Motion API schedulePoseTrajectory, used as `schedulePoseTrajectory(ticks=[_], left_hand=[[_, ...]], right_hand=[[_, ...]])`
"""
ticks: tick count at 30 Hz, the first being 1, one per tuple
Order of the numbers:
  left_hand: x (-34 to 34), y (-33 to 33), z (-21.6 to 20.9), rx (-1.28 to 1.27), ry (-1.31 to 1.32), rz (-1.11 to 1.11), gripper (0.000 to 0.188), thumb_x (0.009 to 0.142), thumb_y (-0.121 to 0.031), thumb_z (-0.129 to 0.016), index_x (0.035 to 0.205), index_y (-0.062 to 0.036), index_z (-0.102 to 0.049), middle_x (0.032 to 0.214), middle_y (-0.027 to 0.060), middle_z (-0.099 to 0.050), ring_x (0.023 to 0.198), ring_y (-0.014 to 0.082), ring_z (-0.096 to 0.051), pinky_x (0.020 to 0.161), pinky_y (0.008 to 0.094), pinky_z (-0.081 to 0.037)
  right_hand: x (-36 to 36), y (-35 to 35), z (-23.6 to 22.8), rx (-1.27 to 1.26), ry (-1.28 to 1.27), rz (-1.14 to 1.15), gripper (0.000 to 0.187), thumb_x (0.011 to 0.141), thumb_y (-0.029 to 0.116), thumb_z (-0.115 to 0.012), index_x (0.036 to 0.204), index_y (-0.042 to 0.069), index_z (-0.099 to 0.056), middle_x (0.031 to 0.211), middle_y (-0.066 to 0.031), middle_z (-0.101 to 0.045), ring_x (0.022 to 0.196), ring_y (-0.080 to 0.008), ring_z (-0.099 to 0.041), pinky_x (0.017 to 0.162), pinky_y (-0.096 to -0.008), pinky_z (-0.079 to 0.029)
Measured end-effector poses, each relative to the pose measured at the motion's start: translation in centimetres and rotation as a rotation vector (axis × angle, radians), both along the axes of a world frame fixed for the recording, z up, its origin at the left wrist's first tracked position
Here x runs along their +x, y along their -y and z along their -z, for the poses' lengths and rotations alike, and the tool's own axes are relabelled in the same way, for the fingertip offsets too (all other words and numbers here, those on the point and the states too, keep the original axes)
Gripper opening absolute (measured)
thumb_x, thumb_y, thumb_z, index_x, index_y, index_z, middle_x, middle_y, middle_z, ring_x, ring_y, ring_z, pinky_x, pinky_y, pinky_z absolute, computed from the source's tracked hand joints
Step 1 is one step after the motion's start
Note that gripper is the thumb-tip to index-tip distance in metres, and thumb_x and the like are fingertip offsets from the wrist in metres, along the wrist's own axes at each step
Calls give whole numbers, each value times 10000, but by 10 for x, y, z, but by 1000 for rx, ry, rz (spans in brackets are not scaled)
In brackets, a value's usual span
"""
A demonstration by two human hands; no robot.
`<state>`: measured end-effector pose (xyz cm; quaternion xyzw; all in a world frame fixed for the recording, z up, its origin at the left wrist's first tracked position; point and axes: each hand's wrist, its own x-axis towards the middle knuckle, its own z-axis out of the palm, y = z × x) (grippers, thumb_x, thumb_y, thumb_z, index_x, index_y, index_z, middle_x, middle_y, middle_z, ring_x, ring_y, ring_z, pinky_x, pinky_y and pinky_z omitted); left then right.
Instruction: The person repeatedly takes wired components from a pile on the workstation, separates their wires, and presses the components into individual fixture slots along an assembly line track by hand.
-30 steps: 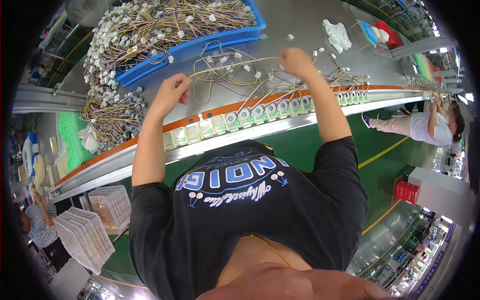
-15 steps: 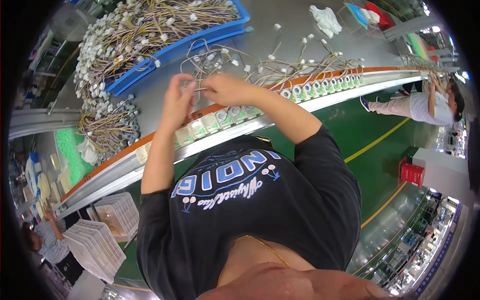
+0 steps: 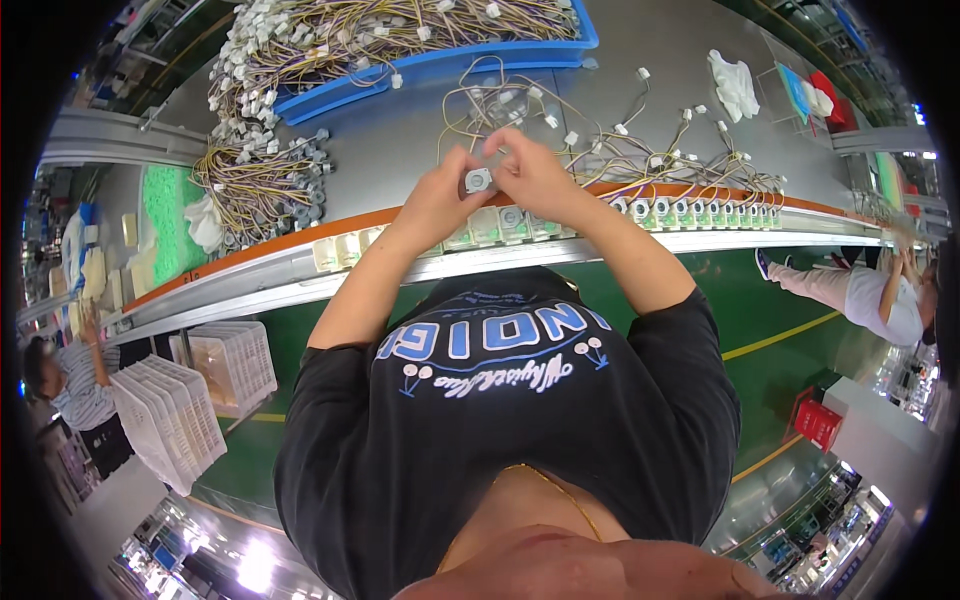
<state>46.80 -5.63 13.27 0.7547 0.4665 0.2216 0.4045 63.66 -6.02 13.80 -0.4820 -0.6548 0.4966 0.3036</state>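
My left hand (image 3: 440,200) is closed around a small grey part with a round, collared face (image 3: 478,181), held just above the bench's near edge. My right hand (image 3: 538,180) meets it from the other side, thumb and fingertips against the part and the forefinger curled above. Thin yellowish wires (image 3: 447,125) loop on the bench behind my hands. Below them runs a row of pale square housings (image 3: 347,250); those on the right (image 3: 660,213) carry grey round parts with wires trailing back.
A blue tray (image 3: 430,67) heaped with wires and white connectors stands at the far left. A bundle of wired grey parts (image 3: 260,185) lies left, near a green foam sheet (image 3: 168,225). A crumpled white glove (image 3: 733,87) rests far right. Other people stand along the line on both sides.
My hands have turned and come together, and the grey part's round face now shows between them. The view has shifted, so the bench appears further right.
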Motion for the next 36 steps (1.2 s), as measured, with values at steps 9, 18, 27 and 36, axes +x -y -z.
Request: schedulePoseTrajectory(ticks=[9,18,27,36], left_hand=[[-6,-4,-9,-57,58,127,314,682,-108,-664,883,-29,-436,682,124,-527,642,270,-537,545,326,-401],[-25,18,3,212,-176,307,462,620,-262,-703,971,-50,-489,1034,101,-473,982,276,-450,856,366,-319],[-25,20,10,277,-170,261,476,611,-229,-714,981,-49,-476,1022,93,-494,980,273,-466,830,355,-336],[-24,23,12,268,-216,237,511,612,-254,-715,1012,-39,-481,1075,101,-496,1011,267,-464,849,357,-341]], right_hand=[[-3,7,-1,720,374,-204,125,751,88,-549,864,90,-496,634,-95,-547,572,-296,-543,505,-371,-418],[-8,20,6,507,524,-420,175,709,119,-545,865,67,-483,693,-119,-577,647,-289,-583,542,-403,-439],[-17,24,7,626,647,-472,203,669,110,-573,832,33,-479,723,-102,-562,715,-260,-574,612,-369,-444],[-17,27,18,722,521,-371,221,597,64,-597,782,34,-481,758,-102,-520,723,-264,-520,641,-358,-396]])
